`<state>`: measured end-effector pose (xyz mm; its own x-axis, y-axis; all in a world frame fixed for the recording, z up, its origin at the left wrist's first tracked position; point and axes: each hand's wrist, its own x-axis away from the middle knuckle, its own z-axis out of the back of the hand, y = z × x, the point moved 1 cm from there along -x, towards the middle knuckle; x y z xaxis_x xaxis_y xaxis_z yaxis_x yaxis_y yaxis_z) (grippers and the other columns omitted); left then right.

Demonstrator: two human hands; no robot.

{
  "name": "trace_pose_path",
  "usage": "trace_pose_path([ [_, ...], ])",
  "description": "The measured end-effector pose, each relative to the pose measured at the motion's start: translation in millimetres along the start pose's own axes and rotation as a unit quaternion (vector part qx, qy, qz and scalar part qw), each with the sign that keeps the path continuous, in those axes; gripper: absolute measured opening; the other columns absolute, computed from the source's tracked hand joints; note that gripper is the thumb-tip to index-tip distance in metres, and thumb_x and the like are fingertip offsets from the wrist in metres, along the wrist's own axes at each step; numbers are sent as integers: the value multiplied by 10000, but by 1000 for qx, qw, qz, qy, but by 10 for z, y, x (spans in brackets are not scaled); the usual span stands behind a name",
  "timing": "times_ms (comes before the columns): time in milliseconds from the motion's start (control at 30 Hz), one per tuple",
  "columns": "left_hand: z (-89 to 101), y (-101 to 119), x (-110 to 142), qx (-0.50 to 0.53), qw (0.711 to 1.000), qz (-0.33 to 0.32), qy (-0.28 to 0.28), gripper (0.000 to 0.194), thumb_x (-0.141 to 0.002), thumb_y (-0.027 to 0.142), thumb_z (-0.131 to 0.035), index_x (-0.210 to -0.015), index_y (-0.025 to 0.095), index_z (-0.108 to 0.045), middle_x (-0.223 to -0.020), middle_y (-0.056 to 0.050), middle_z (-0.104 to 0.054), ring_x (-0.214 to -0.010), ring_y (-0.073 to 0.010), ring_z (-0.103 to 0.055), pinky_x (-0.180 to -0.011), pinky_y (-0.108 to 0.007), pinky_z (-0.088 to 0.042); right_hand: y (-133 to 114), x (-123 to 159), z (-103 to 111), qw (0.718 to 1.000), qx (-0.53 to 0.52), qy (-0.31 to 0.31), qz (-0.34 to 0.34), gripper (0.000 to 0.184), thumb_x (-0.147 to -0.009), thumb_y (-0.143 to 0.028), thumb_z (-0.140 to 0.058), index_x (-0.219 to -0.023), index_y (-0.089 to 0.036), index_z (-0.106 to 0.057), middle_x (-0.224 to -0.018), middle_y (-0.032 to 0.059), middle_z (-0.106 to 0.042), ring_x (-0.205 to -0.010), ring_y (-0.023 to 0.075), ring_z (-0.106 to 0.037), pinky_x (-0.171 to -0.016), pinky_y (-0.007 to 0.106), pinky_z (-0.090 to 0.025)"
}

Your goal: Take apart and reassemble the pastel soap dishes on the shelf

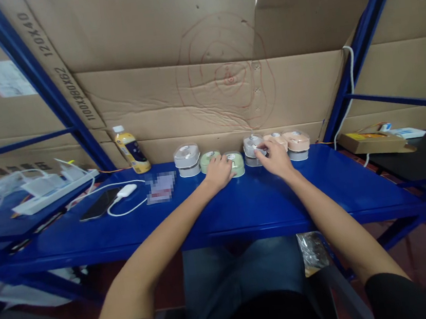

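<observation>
Right of the bottle (133, 151), the left hand (219, 171) drapes over green containers (238, 165) while the right hand (277, 159) touches a grey container (251, 150) (whether either grips, I can't say), so a sideways nudge could topple the peach containers (298, 142).

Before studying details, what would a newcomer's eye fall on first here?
Red rings on the cardboard, behind the blue table, would probably draw the eye first. Below them, grey, green and peach containers stand in a row, the left hand at the green ones and the right hand at a grey one. Left of the row stands a yellow bottle.
</observation>
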<state>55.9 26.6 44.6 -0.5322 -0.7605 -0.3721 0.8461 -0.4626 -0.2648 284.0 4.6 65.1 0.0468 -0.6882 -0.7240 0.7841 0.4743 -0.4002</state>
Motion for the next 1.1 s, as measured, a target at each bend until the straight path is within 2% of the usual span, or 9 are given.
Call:
trace_pose_path([
  [133,-114,-8,-282,2,999,29,-20,433,-991,337,-644,-1355,104,-645,-1314,-230,-651,-1263,-398,-557,-1079,-508,-427,21,-16,41,1000,-10,20,-4,333,-1003,-455,-502,-877,-208,-684,-941,110,-721,-930,278,-652,-901,430,-511],
  [267,-127,-86,-310,4,998,61,-17,748,-971,411,-674,-1592,93,-404,-1500,-258,-539,-1361,-415,-504,-1125,-513,-401,5,-14,50,999,-18,26,4,440,-1059,-475,-392,-764,-226,-606,-816,88,-668,-847,261,-616,-838,404,-480],
  [400,-69,-172,-123,10,990,129,-64,796,-953,475,-693,-1560,44,-410,-1578,-322,-435,-1458,-476,-423,-1168,-550,-356,0,-16,40,999,-28,21,9,432,-1063,-453,-390,-738,-231,-566,-785,84,-646,-825,261,-603,-816,403,-465],
  [467,-38,-180,39,20,989,121,-78,740,-968,471,-676,-1521,36,-449,-1582,-334,-429,-1480,-491,-402,-1182,-572,-342,7,-20,31,1000,-27,11,7,430,-1061,-448,-392,-722,-233,-548,-774,85,-643,-819,263,-603,-803,405,-464],
  [600,46,-114,503,52,996,70,-18,614,-959,454,-685,-1379,28,-545,-1492,-334,-503,-1428,-501,-454,-1172,-612,-374,-3,-3,-7,999,-32,-10,7,430,-1053,-474,-432,-736,-227,-582,-779,85,-667,-817,260,-627,-803,409,-498],
  [733,181,-4,979,155,985,-17,73,439,-933,390,-711,-1262,132,-578,-1457,-247,-543,-1416,-446,-491,-1191,-626,-402,-103,100,-127,988,-90,-98,78,426,-940,-597,-664,-1064,-194,-724,-1092,126,-738,-1057,296,-689,-959,459,-552],
  [867,270,28,1157,284,945,-127,104,333,-1006,339,-624,-1299,202,-546,-1467,-180,-546,-1447,-344,-505,-1207,-540,-452,-242,246,-297,946,-106,-243,186,1075,-626,-693,-920,-1525,-237,-549,-1619,175,-479,-1500,410,-457,-1217,574,-411],
  [967,229,-36,1063,347,923,-128,105,574,-957,408,-719,-1439,212,-477,-1553,-186,-487,-1531,-352,-416,-1260,-552,-395,-307,305,-375,925,-107,-313,188,1085,-660,-672,-908,-1574,-250,-506,-1603,173,-520,-1472,418,-502,-1202,597,-433],
  [1100,60,-150,832,420,905,-45,50,1090,-720,526,-927,-1582,198,-346,-1581,-226,-469,-1489,-433,-459,-1224,-621,-406,-292,278,-332,930,-119,-315,148,926,-710,-640,-883,-1486,-220,-600,-1456,163,-657,-1329,400,-629,-1139,588,-497],
])
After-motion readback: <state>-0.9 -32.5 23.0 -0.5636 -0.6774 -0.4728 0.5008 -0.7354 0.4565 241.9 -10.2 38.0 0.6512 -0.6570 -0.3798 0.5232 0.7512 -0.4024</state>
